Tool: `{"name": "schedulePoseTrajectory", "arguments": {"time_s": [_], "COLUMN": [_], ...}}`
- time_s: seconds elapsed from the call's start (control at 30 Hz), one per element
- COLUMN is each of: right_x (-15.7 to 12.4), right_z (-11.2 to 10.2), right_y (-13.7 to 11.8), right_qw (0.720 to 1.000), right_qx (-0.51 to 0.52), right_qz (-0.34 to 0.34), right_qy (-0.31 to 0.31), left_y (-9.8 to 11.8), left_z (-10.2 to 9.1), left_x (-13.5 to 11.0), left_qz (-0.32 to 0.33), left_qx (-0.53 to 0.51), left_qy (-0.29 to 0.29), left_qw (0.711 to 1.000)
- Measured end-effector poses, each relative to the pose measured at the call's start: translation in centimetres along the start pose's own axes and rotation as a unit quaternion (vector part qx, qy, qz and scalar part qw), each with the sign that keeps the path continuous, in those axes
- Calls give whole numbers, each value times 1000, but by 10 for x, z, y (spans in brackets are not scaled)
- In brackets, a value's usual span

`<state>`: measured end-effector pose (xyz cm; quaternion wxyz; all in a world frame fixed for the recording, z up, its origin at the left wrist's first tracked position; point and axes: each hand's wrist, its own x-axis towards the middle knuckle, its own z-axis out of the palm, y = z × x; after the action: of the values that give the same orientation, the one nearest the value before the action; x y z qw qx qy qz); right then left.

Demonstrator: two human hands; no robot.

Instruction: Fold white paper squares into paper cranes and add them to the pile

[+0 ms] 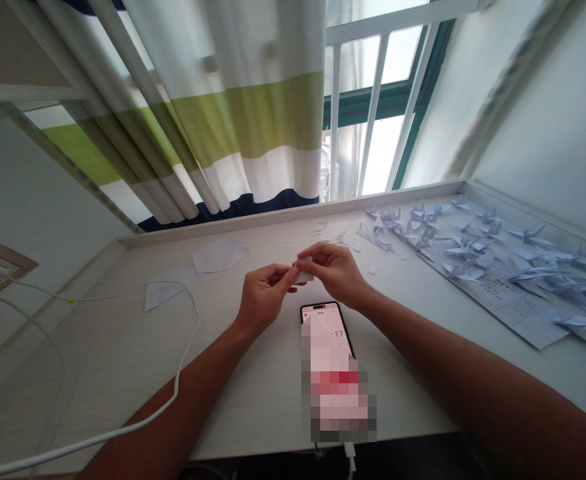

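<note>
Between my two hands is a small folded piece of white paper (305, 275), held up over the middle of the desk. My left hand (267, 290) pinches its left side between thumb and fingers. From the right, my right hand (335, 267) grips the same paper, its thumb and forefinger close to the left thumb. Much of the paper is hidden behind the fingers, so its exact fold cannot be made out. Just below the hands lies a phone (329, 340) with a lit screen, partly blurred out.
Many folded paper cranes (473, 247) cover the right side, some on a printed sheet (503, 303). Loose white paper squares (220, 257) lie at left, paper scraps (373, 233) behind my hands. A white cable (189, 347) loops across my left forearm. A raised rim (233, 223) edges the desk.
</note>
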<state>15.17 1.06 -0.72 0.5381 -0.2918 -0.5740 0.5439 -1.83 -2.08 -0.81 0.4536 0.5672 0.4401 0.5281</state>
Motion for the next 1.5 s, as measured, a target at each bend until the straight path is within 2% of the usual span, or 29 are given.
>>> {"name": "schedulePoseTrajectory", "arguments": {"time_s": [0.1, 0.33, 0.53, 0.77, 0.9, 1.07, 1.27, 1.5], "right_x": [0, 3, 5, 3, 2, 2, 2, 3], "right_z": [1, -3, -5, -7, -4, -5, -6, -6], "right_y": [-1, 4, 0, 1, 5, 5, 2, 4], "right_qw": [1000, 1000, 998, 1000, 999, 997, 994, 990], "right_qx": [15, 15, 18, -27, -42, -68, -93, -119], "right_qz": [4, 27, 32, 0, -18, -17, -13, -7], "right_qy": [5, 2, 45, -13, -5, -31, -62, -74], "left_y": [1, -1, -1, -5, -2, -4, -9, -5], "left_z": [-1, -4, 0, -2, -1, -5, -8, -12], "left_x": [0, 5, 4, 7, 6, 7, 10, 10], "left_qz": [-21, -90, -83, -73, -76, -28, 50, 42], "left_qx": [-14, -22, -46, -87, -96, -48, 20, 65], "left_qy": [-11, -86, -37, 22, 29, 28, 64, 56], "left_qw": [1000, 992, 995, 993, 992, 998, 996, 995]}}
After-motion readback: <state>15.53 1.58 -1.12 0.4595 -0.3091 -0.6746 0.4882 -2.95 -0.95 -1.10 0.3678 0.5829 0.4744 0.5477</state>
